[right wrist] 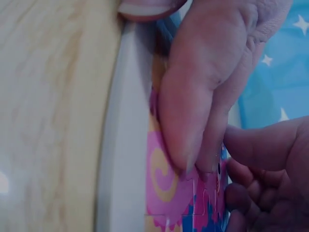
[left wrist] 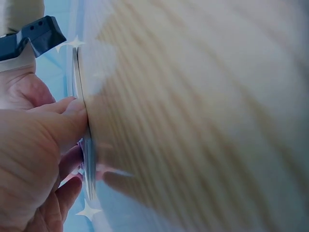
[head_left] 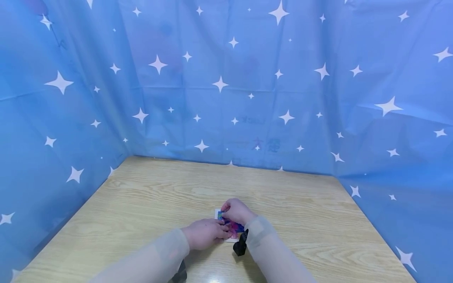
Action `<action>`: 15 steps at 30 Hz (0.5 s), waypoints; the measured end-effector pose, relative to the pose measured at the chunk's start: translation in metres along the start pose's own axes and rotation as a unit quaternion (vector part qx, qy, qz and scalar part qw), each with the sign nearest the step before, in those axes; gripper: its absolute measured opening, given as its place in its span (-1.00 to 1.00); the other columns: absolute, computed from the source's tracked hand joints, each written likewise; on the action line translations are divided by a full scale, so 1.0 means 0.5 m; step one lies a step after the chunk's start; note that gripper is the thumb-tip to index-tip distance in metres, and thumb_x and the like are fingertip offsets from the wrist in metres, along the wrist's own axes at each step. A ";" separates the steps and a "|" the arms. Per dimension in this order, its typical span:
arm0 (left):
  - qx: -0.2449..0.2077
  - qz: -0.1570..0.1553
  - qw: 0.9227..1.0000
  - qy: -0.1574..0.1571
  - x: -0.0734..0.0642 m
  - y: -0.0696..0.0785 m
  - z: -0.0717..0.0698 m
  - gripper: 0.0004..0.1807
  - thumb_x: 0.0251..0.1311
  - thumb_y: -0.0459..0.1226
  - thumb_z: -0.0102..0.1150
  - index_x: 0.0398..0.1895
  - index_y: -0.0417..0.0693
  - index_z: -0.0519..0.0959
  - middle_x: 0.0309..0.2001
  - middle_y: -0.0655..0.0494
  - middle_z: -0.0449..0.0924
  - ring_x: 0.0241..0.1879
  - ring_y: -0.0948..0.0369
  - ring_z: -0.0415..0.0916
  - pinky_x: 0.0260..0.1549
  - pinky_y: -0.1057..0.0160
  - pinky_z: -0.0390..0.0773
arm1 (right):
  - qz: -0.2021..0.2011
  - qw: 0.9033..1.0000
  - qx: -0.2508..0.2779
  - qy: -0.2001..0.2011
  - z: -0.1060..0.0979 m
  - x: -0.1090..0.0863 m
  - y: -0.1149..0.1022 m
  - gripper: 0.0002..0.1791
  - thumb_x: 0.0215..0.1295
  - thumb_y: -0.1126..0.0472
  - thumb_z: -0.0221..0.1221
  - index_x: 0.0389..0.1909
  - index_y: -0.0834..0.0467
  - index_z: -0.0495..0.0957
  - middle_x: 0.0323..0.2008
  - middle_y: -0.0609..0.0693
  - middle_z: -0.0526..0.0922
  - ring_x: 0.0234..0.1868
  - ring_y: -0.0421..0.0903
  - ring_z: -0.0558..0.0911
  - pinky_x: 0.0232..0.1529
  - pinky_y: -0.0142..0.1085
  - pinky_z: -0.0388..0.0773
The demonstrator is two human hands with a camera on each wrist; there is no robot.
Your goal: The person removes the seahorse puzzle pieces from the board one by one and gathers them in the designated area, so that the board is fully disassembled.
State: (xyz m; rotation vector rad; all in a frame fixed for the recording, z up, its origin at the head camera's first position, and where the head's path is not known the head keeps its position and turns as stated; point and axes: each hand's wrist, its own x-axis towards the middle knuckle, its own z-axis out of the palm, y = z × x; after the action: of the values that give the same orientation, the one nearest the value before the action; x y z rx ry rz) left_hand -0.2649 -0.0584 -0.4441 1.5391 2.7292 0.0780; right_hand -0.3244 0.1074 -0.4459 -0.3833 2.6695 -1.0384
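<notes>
A small jigsaw puzzle (head_left: 240, 228) in pink, blue and yellow, with a white border, lies flat on the table; the hands partly cover it. My left hand (head_left: 204, 234) rests on its near left part, straight fingers on the pieces, thumb at the border's edge. In the right wrist view, left fingers (right wrist: 188, 96) press beside a yellow swirl on pink pieces (right wrist: 164, 174). My right hand (head_left: 238, 211) bends over the far left corner, thumb and curled fingers brought down to the puzzle. I cannot tell whether these pinch a piece.
The puzzle lies on a pale wood-grain table (head_left: 170, 188). A blue curtain (head_left: 247, 118) with white stars hangs along the back and both sides. Black cameras are strapped under both wrists, the right camera (head_left: 241, 244) hanging close to the puzzle's near right corner.
</notes>
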 end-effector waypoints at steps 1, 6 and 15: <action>0.001 0.000 1.000 0.000 0.000 0.000 -0.001 -0.62 0.35 -0.22 0.09 0.22 0.14 0.54 0.22 0.25 0.48 0.26 0.24 0.36 0.22 0.31 0.35 | -0.005 1.000 -0.004 0.003 -0.001 -0.001 0.000 -0.96 0.22 0.31 0.25 -0.33 0.20 0.60 -0.39 -0.05 0.58 -0.33 -0.13 0.52 -0.19 -0.19 0.52; -0.002 -0.005 1.000 -0.002 -0.002 -0.001 -0.004 -0.62 0.35 -0.22 0.09 0.22 0.12 0.54 0.23 0.23 0.48 0.26 0.20 0.36 0.23 0.29 0.35 | -0.021 1.000 -0.008 0.004 -0.003 -0.001 -0.002 -0.96 0.19 0.33 0.27 -0.34 0.20 0.64 -0.41 -0.07 0.60 -0.33 -0.15 0.54 -0.16 -0.19 0.53; 0.001 0.003 1.000 -0.006 -0.002 -0.002 -0.001 -0.61 0.36 -0.21 0.07 0.24 0.15 0.51 0.24 0.23 0.46 0.27 0.23 0.35 0.22 0.31 0.36 | 0.007 1.000 0.006 -0.013 -0.002 0.002 -0.001 -0.91 0.21 0.29 0.27 -0.32 0.20 0.56 -0.37 -0.03 0.57 -0.31 -0.11 0.53 -0.16 -0.17 0.53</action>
State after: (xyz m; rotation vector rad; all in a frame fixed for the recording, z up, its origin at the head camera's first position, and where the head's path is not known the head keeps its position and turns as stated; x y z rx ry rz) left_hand -0.2652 -0.0596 -0.4439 1.5434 2.7165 0.0648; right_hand -0.3254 0.1073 -0.4448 -0.3721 2.6378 -1.0366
